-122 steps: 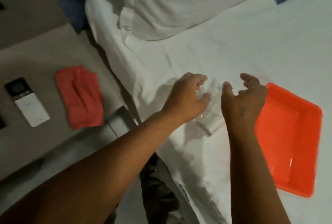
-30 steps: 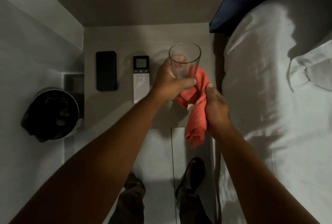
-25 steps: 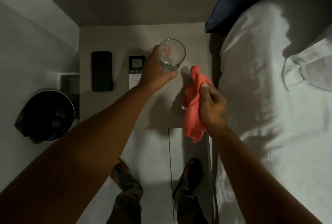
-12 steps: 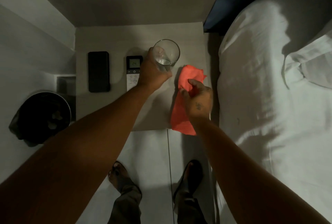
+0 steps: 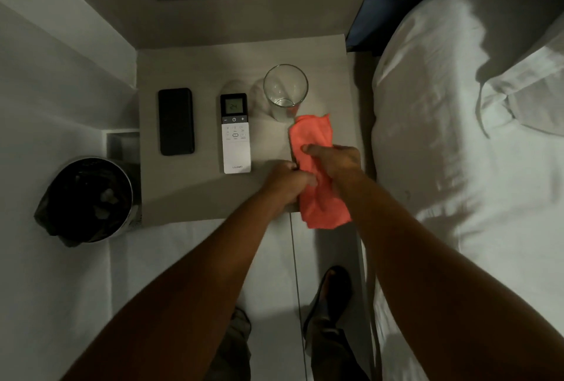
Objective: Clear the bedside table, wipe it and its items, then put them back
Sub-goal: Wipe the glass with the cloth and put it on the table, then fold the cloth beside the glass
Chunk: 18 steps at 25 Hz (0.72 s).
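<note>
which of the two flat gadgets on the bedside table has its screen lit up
The white remote, lying between the black phone and the glass. Its small display at the far end shows digits, while the phone's face is entirely dark.

On the bedside table, a phone lies at the left edge, a remote to its right, a glass upright further right. A cloth overhangs the front edge near the right corner, touching the glass's base. A bin stands left of the table, the bed right.

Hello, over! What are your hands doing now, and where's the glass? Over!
Left hand and right hand both gripping red cloth. Glass upright on bedside table, released, beside remote and phone. Nothing in the way.
</note>
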{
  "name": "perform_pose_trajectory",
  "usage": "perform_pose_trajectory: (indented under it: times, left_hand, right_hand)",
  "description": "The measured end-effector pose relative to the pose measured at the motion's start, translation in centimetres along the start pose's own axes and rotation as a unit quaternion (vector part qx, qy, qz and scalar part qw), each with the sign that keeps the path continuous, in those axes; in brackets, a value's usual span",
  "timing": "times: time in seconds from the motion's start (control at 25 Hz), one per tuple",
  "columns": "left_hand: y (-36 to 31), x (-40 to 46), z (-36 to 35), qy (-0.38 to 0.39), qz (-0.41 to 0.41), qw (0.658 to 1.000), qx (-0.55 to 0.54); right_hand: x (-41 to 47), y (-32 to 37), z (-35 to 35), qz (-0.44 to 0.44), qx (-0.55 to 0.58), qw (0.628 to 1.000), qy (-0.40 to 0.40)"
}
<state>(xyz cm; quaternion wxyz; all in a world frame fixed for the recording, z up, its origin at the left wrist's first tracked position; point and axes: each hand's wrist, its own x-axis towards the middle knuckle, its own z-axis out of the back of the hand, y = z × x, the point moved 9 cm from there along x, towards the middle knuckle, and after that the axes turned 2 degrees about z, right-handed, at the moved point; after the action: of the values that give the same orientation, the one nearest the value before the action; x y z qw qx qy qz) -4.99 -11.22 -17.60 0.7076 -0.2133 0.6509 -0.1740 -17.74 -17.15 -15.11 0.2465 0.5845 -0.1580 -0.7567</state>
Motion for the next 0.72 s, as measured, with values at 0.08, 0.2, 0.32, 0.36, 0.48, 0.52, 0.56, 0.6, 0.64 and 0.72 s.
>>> perform_pose_trajectory:
  times: [0.08,0.2,0.32,0.36,0.48,0.52,0.56,0.6,0.64,0.72]
  left_hand:
    - [-1.5,-1.3,-0.3,0.023,0.001,0.999,-0.035]
    - [-4.4,-5.2,-1.6,0.035,-0.03,0.997,-0.067]
    - [-7.5,-11.0,-6.1,0.105,-0.061,0.99,-0.073]
    - [-8.5,-13.3,-8.4,0.131,-0.068,0.986,-0.076]
    - [-9.4,-20.0,-15.7,0.203,-0.085,0.972,-0.086]
    - [-9.4,-22.3,-18.6,0.235,-0.087,0.965,-0.078]
    - [-8.9,-24.7,-22.5,0.274,-0.083,0.956,-0.06]
    - [-8.4,-26.6,-25.7,0.303,-0.078,0.949,-0.039]
    - [-7.7,-28.0,-28.5,0.324,-0.075,0.943,-0.013]
    - [-5.3,-31.6,-35.6,0.356,-0.068,0.928,0.079]
  right_hand:
    - [-1.2,0.4,0.8,-0.034,0.074,0.995,0.057]
    - [-4.1,3.5,4.8,0.034,0.15,0.986,0.061]
    - [-9.1,6.4,10.9,0.088,0.184,0.976,0.073]
    - [-11.2,6.9,13.4,0.092,0.188,0.974,0.092]
    - [-16.2,6.5,21.6,0.116,0.196,0.969,0.097]
    - [-17.7,5.8,25.1,0.13,0.218,0.965,0.07]
    - [-19.2,4.2,29.7,0.142,0.246,0.959,0.02]
    - [-20.6,2.3,33.6,0.151,0.277,0.948,-0.028]
    - [-21.8,0.2,37.2,0.155,0.309,0.935,-0.076]
    - [-24.9,-5.7,45.4,0.163,0.386,0.89,-0.18]
